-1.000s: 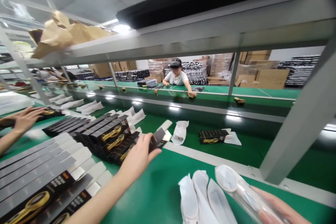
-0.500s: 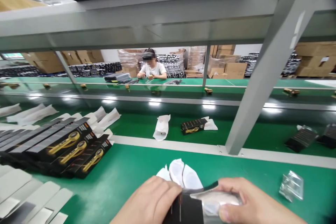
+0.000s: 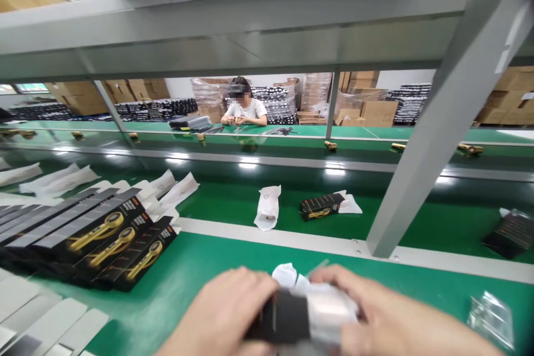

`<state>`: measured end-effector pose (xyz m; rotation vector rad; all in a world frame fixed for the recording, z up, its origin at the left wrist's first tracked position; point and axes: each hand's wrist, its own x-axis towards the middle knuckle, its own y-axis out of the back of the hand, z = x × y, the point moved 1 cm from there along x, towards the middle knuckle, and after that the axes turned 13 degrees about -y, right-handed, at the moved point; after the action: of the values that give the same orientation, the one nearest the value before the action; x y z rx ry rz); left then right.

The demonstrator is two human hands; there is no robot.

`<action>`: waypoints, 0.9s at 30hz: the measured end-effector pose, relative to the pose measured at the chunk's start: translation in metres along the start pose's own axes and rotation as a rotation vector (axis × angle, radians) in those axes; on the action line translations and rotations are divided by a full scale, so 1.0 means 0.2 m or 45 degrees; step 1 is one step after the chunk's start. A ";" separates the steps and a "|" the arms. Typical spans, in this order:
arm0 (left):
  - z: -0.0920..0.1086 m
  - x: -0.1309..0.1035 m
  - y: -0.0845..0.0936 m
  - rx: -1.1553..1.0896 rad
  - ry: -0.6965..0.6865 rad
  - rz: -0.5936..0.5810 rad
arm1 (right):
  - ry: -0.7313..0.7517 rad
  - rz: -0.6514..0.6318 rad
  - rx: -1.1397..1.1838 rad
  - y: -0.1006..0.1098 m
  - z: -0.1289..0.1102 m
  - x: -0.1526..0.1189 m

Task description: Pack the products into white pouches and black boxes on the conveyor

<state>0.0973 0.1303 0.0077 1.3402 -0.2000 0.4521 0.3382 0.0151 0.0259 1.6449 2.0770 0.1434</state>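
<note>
At the bottom centre, my left hand (image 3: 227,308) wraps round a black box (image 3: 286,317) held above the green table. My right hand (image 3: 359,311) grips a pale, blurred wrapped item (image 3: 329,308) at the box's right end; whether it is partly inside the box cannot be made out. Round white pieces (image 3: 285,275) show just behind the box. Black boxes printed with a gold device (image 3: 108,231) lie stacked at the left, their white flaps open.
Beyond the ledge, a white pouch (image 3: 268,207) and a black box (image 3: 320,207) lie on green belt. A grey post (image 3: 417,161) slants at right, near clear plastic packaging (image 3: 492,317). Across the line sits a person (image 3: 246,105); gold devices (image 3: 330,146) lie between.
Both hands and the black box have shifted slightly left and turned a little. The view has moved, and the pouch and box beyond the ledge appear farther right.
</note>
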 end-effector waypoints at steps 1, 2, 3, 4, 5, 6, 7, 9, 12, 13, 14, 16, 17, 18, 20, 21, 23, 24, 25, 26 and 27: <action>-0.10 0.01 0.03 0.045 0.133 -0.040 | 0.049 0.050 -0.011 0.06 -0.01 0.08; -0.21 0.02 0.06 0.098 0.293 -0.052 | 0.095 0.172 -0.063 0.11 -0.02 0.18; -0.34 0.03 0.09 0.160 0.464 -0.024 | 0.117 0.431 -0.212 0.15 -0.03 0.29; -0.48 0.05 0.12 0.209 0.577 0.023 | 0.111 0.615 -0.336 0.17 -0.03 0.41; -0.61 0.07 0.13 0.241 0.643 0.053 | 0.110 0.699 -0.418 0.17 -0.02 0.54; -0.74 0.10 0.14 0.262 0.693 0.074 | 0.120 0.723 -0.497 0.15 -0.02 0.65; -0.85 0.12 0.14 0.275 0.724 0.083 | 0.124 0.722 -0.557 0.12 -0.01 0.76; -1.04 0.16 0.10 0.271 0.763 0.075 | 0.133 0.716 -0.639 0.04 0.02 0.91; -1.16 0.19 0.01 0.171 0.780 0.059 | 0.104 0.728 -0.646 -0.03 0.11 1.03; -1.17 0.19 -0.03 0.116 0.791 0.075 | 0.085 0.733 -0.617 -0.04 0.14 1.04; -1.16 0.20 -0.06 0.053 0.807 0.108 | 0.062 0.737 -0.574 -0.04 0.18 1.04; -1.10 0.23 -0.11 -0.105 0.853 0.213 | 0.015 0.739 -0.448 -0.01 0.23 1.02; -1.04 0.25 -0.12 -0.209 0.889 0.268 | -0.003 0.738 -0.366 0.00 0.24 0.99; -0.97 0.27 -0.13 -0.336 0.933 0.315 | -0.012 0.738 -0.275 0.01 0.25 0.95; -0.78 0.30 -0.15 -0.667 1.033 0.353 | -0.004 0.717 -0.075 0.02 0.24 0.83; -0.67 0.32 -0.16 -0.865 1.071 0.339 | 0.014 0.691 0.025 0.01 0.22 0.75; -0.43 0.34 -0.17 -1.260 1.077 0.255 | 0.059 0.612 0.215 -0.02 0.19 0.60; -0.31 0.35 -0.18 -1.433 1.047 0.223 | 0.081 0.565 0.303 -0.05 0.18 0.53; -0.20 0.36 -0.18 -1.602 1.025 0.237 | 0.101 0.515 0.385 -0.09 0.16 0.46; -0.10 0.37 -0.18 -1.758 1.024 0.285 | 0.115 0.466 0.460 -0.13 0.15 0.41; -0.02 0.37 -0.19 -1.905 1.054 0.340 | 0.123 0.418 0.525 -0.18 0.14 0.37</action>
<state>0.1801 0.1428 0.0032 -0.3825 0.0147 0.7989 0.3070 0.0687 -0.0349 2.2625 1.9816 -0.1095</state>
